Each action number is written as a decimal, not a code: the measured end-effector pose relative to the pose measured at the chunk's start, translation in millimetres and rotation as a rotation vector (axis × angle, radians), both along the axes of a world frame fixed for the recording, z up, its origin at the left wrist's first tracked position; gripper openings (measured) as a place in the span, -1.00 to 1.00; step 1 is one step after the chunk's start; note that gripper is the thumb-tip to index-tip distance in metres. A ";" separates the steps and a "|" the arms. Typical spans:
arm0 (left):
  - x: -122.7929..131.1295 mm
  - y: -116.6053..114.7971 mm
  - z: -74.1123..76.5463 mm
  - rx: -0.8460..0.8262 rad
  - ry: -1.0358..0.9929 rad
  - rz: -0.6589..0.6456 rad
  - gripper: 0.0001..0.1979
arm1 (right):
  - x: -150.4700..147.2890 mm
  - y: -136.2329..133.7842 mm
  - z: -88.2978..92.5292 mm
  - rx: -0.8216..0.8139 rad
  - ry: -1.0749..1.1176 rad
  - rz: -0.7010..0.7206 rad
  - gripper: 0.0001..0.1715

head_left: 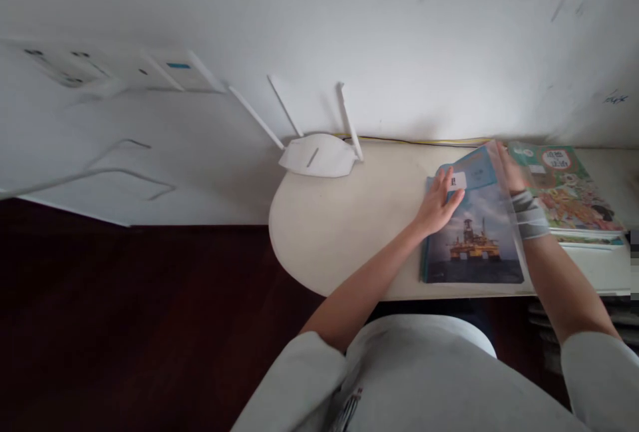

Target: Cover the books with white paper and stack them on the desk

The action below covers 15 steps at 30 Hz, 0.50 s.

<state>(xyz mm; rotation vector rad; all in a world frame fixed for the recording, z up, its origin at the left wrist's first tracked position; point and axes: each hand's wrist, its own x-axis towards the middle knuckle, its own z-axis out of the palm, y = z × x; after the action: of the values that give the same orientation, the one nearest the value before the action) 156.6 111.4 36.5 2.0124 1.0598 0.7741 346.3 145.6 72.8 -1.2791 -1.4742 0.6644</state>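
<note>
A book (pixel 474 225) with an oil rig at sea on its front lies on the shelf, and a clear plastic cover (pixel 505 186) shows along its right side. My left hand (pixel 440 202) rests flat on the book's upper left, fingers spread, beside a white label (pixel 456 181) with a barcode. At the book's right edge is my right hand (pixel 514 176), partly behind the clear plastic. Its fingers are blurred and hidden, so its grip does not show. A grey band (pixel 530 214) circles the right wrist.
Right of the book lies a stack topped by a colourful green picture book (pixel 574 186). A white router (pixel 319 156) with three antennas stands toward the shelf's (pixel 319 232) rounded left end. Thin cables (pixel 424 142) run along the wall, which bears sockets (pixel 180 72) on the left.
</note>
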 end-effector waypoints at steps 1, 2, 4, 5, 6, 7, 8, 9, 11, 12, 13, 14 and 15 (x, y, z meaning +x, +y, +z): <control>3.8 -1.9 -1.8 0.016 0.092 -0.031 -0.37 | 15.2 -11.2 7.5 0.013 0.000 -0.035 -0.44; 8.0 -4.1 -4.5 0.038 0.207 -0.064 -0.32 | 27.6 -23.7 12.0 0.023 -0.010 -0.069 -0.43; 16.4 -7.8 -11.6 0.104 0.431 -0.114 -0.25 | 42.7 -51.6 10.7 0.034 -0.146 -0.110 -0.52; 19.9 -8.4 -15.1 0.142 0.513 -0.127 -0.23 | 45.5 -66.7 4.8 0.037 -0.278 -0.109 -0.53; 22.7 -7.3 -17.9 0.177 0.574 -0.136 -0.22 | 45.6 -82.0 -3.9 0.031 -0.434 -0.097 -0.48; 24.5 -4.4 -19.5 0.209 0.615 -0.138 -0.23 | 43.6 -97.0 -14.7 0.019 -0.592 -0.072 -0.43; 25.3 0.6 -19.6 0.236 0.645 -0.133 -0.25 | 40.3 -111.2 -26.7 -0.005 -0.721 -0.052 -0.39; 24.9 7.3 -18.3 0.258 0.673 -0.123 -0.29 | 36.0 -124.0 -38.8 -0.039 -0.815 -0.039 -0.36; 21.3 24.0 -11.7 0.292 0.728 -0.090 -0.38 | 27.2 -142.8 -59.7 -0.114 -0.946 -0.017 -0.35; 18.1 32.6 -7.2 0.296 0.756 -0.075 -0.43 | 23.5 -148.1 -67.2 -0.141 -0.996 -0.011 -0.37; 14.0 40.5 -2.4 0.292 0.776 -0.067 -0.46 | 20.4 -150.4 -72.4 -0.156 -1.042 -0.008 -0.40; 8.7 47.0 2.3 0.284 0.795 -0.060 -0.49 | 18.3 -149.8 -75.2 -0.162 -1.085 -0.003 -0.43; 1.9 51.8 6.6 0.276 0.811 -0.049 -0.52 | 17.0 -146.4 -75.9 -0.158 -1.123 0.007 -0.44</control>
<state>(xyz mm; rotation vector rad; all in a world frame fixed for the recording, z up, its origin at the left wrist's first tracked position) 158.6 163.3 43.1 2.6687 1.3764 0.0375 363.2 -0.8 -3.1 -1.9066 -2.3268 -0.0072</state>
